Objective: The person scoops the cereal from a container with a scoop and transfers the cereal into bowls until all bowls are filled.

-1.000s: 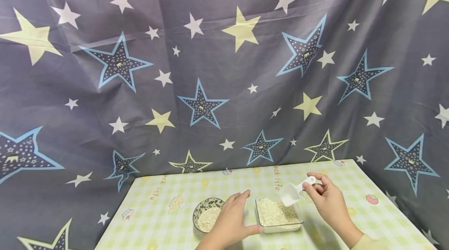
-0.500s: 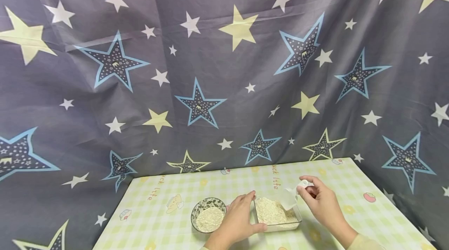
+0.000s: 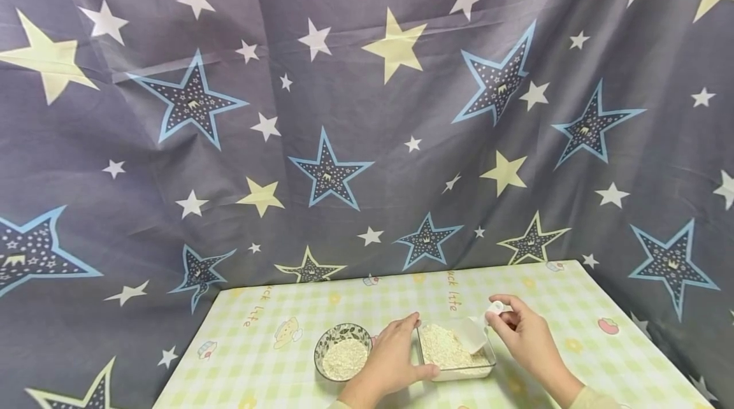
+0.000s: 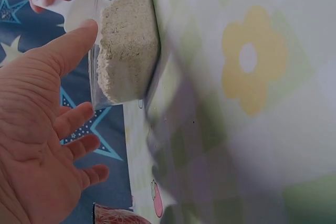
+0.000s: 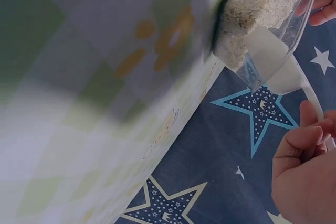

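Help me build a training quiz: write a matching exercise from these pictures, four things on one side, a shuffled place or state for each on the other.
Things
1. scoop
2. bowl
3. container
4. backdrop

Places or states
A. round, to the left of the left hand
B. dark, printed with stars
C. handle pinched in the right hand
D. clear-walled and rectangular

Pairs: 1-C, 2-A, 3-D, 4-B

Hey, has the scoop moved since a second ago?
Yes. In the head view, the scoop has moved down the picture, away from the printed lettering behind the box, and now reaches into it.
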Tool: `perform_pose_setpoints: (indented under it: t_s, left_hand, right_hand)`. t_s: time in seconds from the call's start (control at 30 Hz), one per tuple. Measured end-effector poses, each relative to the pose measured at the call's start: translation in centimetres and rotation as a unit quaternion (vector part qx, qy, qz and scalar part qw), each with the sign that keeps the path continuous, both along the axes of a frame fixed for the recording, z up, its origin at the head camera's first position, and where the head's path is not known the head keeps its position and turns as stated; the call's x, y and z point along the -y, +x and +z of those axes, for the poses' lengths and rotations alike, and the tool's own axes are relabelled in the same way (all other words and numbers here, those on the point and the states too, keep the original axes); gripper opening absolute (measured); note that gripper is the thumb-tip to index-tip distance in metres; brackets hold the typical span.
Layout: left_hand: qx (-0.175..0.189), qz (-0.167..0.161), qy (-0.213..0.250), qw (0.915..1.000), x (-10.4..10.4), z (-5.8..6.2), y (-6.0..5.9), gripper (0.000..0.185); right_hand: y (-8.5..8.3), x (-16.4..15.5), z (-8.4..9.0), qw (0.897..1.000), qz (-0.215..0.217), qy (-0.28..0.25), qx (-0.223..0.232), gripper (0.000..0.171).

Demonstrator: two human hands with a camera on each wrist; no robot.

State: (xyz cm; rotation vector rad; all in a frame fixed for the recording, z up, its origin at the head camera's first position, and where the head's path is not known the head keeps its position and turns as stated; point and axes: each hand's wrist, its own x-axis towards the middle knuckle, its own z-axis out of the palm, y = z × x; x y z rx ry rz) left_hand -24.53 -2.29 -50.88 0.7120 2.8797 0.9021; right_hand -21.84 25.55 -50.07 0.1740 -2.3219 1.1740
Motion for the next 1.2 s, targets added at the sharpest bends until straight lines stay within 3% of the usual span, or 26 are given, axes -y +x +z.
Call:
perform_pose_setpoints:
  t_s: [0.27,0.53,0.9,1.1,1.2]
  left_hand:
    - [-0.007,0.006,-0.006,0.9999,-0.2,0.0,-0.1,0.109]
    - [-0.011,0.009,-0.011,0.9998,-0.2,0.0,-0.1,0.108]
    - [-0.002,0.012,-0.005,0.9999,0.0,0.2,0.1,0.109]
    - [-0.005,0.013,-0.007,0.9999,0.0,0.1,0.0,0.109]
    - [-0.01,0.014,-0.009,0.9998,-0.1,0.1,0.0,0.109]
  right_hand:
    - [-0.1,-0.3,0.4,0.996,0.009,-0.035,0.087,0.031]
    - [-0.3,-0.5,0.3,0.985,0.0,-0.09,0.147,0.033]
    - [-0.3,-0.7,-0.6,0.947,-0.011,-0.216,0.239,0.051]
    - [0.1,-0.4,-1.1,0.924,-0.029,-0.277,0.263,0.05]
    - [0.3,-0.1,-1.4,0.916,-0.033,-0.299,0.266,0.042]
